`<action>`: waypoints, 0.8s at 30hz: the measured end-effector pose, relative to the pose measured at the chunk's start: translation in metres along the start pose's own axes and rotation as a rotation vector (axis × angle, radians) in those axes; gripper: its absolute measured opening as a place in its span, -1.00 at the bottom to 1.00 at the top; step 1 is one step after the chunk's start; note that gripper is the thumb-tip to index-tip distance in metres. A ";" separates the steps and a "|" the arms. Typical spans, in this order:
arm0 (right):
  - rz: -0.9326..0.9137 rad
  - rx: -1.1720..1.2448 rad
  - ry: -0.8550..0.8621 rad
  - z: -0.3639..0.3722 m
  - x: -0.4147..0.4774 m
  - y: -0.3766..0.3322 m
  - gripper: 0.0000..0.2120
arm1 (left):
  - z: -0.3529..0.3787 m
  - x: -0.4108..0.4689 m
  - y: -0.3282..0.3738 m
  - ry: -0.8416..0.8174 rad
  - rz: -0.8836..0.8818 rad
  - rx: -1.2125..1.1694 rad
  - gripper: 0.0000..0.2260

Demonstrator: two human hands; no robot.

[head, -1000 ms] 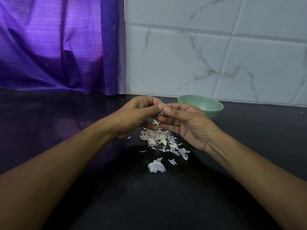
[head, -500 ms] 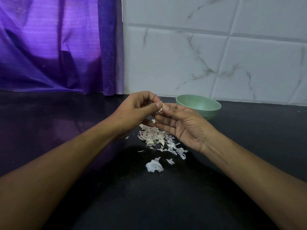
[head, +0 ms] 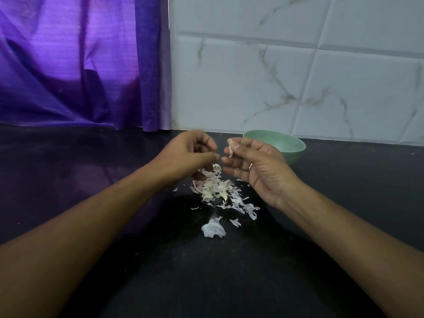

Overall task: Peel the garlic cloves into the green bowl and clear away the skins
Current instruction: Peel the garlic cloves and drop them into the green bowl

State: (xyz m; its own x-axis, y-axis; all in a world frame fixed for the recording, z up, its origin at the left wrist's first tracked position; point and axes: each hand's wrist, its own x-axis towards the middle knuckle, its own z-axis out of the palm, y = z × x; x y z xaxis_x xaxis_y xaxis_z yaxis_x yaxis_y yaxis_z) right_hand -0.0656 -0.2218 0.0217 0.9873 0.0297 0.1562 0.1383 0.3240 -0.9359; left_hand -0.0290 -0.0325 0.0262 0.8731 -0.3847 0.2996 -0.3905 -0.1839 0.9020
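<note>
counter [head: 114,271]: dark and glossy. It carries everything listed below.
loose flake [head: 213,231]: the biggest single skin and the item nearest you. It lies at 6 o'clock of the heap, apart from it.
skin heap [head: 216,189]: papery scraps scattered on the counter below and between your hands. They will likely handle as near weightless, drifting on a breath and clinging to damp fingers. Sweep them with the edge of your hand rather than picking them up one by one.
left hand [head: 190,154]: above the heap at its 10 o'clock. Your fingers are curled and the thumb tip meets the forefinger. I cannot tell whether a scrap is caught between them.
right hand [head: 259,171]: at 2 o'clock of the heap, palm toward you. Thumb and forefinger are pinched on the clove, and the other fingers are loosely bent.
garlic clove [head: 230,146]: held in the air between your hands, not yet in the bowl. A thin strip hangs from it, probably unpeeled skin, though it is too small to be sure. Expect it to be light and firm, and slick once bare. Grip it by the flanks and strip the skin from an end.
green bowl [head: 296,152]: on the counter just behind the right hand, at its 1 o'clock. Its contents are hidden.
</note>
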 end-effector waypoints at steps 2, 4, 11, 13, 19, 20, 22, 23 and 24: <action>-0.010 -0.077 -0.026 0.001 -0.002 0.003 -0.85 | 0.001 0.000 0.001 0.000 0.002 -0.032 -0.83; -0.029 -0.112 -0.017 0.001 -0.002 0.002 -0.85 | 0.002 -0.001 0.001 -0.006 0.028 -0.016 -0.85; -0.052 -0.181 -0.027 -0.001 -0.001 0.002 -0.84 | 0.004 -0.001 0.002 0.061 0.109 0.005 -0.89; -0.093 -0.234 -0.025 -0.001 -0.002 0.002 -0.85 | 0.003 0.000 0.002 0.078 0.112 0.005 -0.90; -0.224 -0.397 -0.003 -0.001 -0.003 0.005 -0.90 | 0.001 0.000 0.002 0.089 0.090 0.005 -0.93; -0.243 -0.419 0.002 -0.001 -0.003 0.006 -0.91 | 0.001 0.000 0.002 0.093 0.086 0.007 -0.93; -0.273 -0.440 0.016 -0.001 -0.002 0.006 -0.92 | 0.002 0.001 0.003 0.106 0.073 0.016 -0.93; -0.285 -0.450 0.020 -0.001 -0.002 0.006 -0.93 | 0.002 0.001 0.003 0.115 0.064 0.020 -0.93; -0.293 -0.460 0.021 -0.001 -0.002 0.006 -0.93 | 0.002 0.001 0.003 0.124 0.054 0.022 -0.93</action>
State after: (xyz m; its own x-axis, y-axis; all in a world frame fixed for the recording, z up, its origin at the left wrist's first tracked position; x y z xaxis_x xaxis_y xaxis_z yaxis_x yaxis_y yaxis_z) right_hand -0.0663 -0.2206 0.0152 0.9029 -0.0204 0.4294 0.4233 -0.1315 -0.8964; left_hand -0.0295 -0.0353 0.0286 0.8796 -0.2796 0.3849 -0.4430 -0.1865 0.8769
